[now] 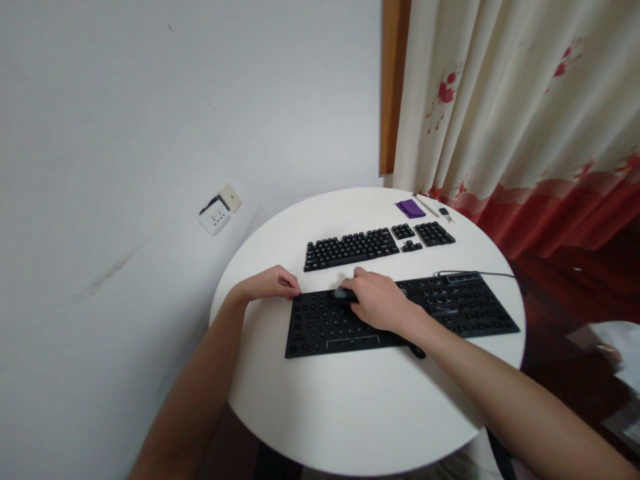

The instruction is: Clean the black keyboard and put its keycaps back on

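Note:
A black keyboard base (450,313) with its keycaps off lies across the round white table (360,400). My left hand (273,283) rests curled at the base's far left corner, fingers on its edge. My right hand (380,303) lies over the upper middle of the base, closed on a small dark tool (344,293) whose tip shows by my fingers; a dark end (417,351) pokes out under my wrist. Behind the base the removed keycaps (353,248) lie set out in keyboard layout, with smaller groups (434,233) to the right.
A purple cloth (411,208), a thin stick (427,206) and a small dark piece (445,213) lie at the table's far edge. A cable (493,273) runs off the base to the right. Wall socket (219,211) on the left; a flowered curtain (525,120) hangs at the right.

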Motion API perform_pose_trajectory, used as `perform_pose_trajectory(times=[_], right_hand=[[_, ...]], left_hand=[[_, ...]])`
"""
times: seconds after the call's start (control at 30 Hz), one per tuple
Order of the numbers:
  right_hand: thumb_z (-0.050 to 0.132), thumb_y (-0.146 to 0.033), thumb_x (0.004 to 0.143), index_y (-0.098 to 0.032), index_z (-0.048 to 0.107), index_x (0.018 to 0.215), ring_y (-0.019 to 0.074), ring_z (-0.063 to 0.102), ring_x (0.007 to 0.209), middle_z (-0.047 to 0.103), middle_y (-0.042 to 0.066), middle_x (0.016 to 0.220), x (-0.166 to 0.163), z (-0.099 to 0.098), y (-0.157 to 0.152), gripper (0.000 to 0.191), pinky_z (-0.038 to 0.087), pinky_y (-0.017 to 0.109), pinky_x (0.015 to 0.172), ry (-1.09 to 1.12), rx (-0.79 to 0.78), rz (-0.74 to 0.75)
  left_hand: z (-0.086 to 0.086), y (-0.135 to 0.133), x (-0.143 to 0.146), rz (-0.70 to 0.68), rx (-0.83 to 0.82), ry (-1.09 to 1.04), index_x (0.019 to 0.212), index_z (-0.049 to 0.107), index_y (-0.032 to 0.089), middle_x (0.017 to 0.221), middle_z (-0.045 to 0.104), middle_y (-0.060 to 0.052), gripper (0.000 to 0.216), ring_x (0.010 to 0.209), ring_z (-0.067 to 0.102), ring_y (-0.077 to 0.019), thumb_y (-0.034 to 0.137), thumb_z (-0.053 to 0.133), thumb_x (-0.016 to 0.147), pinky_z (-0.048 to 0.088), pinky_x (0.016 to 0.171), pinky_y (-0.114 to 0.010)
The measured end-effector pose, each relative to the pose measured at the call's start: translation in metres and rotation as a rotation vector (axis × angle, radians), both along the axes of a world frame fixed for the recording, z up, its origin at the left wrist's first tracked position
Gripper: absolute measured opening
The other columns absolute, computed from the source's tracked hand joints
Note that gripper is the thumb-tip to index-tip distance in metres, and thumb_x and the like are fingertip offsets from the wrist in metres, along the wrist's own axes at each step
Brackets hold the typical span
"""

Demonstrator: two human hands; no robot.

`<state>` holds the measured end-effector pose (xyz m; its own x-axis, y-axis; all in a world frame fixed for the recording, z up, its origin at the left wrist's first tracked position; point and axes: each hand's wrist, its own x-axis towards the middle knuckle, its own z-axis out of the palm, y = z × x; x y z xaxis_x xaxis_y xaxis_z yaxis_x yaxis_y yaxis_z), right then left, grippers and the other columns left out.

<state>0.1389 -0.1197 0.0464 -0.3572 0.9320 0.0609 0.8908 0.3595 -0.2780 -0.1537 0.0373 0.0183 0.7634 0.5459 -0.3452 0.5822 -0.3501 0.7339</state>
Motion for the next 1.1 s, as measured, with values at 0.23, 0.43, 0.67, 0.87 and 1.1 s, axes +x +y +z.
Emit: perform_pose_trajectory(times=[0.23,0.43,0.67,0.87,1.1], right_hand=[[0.06,-0.018,0.082,-0.026,0.073,0.108,0.0192,0.062,0.082,0.064,0.004,0.096,0.0,0.015,-0.012,0.03,0.039,0.029,0.069,0.095,-0.112,0.468],[0.058,-0.017,0.084,-0.019,0.069,0.114,0.0234,0.062,0.09,0.063,0.011,0.103,0.005,0.007,-0.002,0.032,0.04,0.032,0.073,-0.003,0.018,0.06],[0.062,-0.017,0.079,-0.023,0.073,0.103,0.0196,0.062,0.083,0.064,0.006,0.097,0.004,0.012,-0.008,0.027,0.039,0.029,0.07,0.049,-0.077,0.347],[0.062,-0.023,0.084,-0.026,0.07,0.113,0.0204,0.061,0.088,0.066,0.005,0.101,0.006,0.014,-0.008,0.031,0.04,0.029,0.073,0.148,-0.062,0.314],[0.059,-0.017,0.081,-0.019,0.07,0.111,0.0218,0.061,0.087,0.063,0.01,0.103,0.009,0.005,0.0,0.032,0.04,0.032,0.073,0.009,-0.006,0.072]], left_hand=[[0.0,0.001,-0.001,0.0,0.017,0.006,0.08,0.077,0.013,0.074,0.072,-0.006,0.03,0.068,0.062,-0.0148,0.044,0.074,0.08,0.047,0.065,-0.022],[-0.001,0.001,-0.001,-0.001,0.021,0.016,0.079,0.077,0.014,0.076,0.072,-0.006,0.03,0.069,0.062,-0.0148,0.043,0.073,0.08,0.047,0.067,-0.023],[0.0,0.001,-0.001,-0.007,0.017,0.016,0.079,0.077,0.014,0.074,0.072,-0.005,0.03,0.068,0.062,-0.0144,0.043,0.073,0.081,0.047,0.066,-0.022],[0.002,-0.001,0.001,0.001,0.007,0.01,0.079,0.077,0.014,0.074,0.072,-0.005,0.029,0.068,0.062,-0.0143,0.043,0.073,0.081,0.047,0.065,-0.022],[0.0,0.001,0.0,-0.015,0.016,-0.008,0.079,0.077,0.014,0.073,0.071,-0.004,0.028,0.066,0.061,-0.0133,0.042,0.073,0.082,0.046,0.064,-0.021]])
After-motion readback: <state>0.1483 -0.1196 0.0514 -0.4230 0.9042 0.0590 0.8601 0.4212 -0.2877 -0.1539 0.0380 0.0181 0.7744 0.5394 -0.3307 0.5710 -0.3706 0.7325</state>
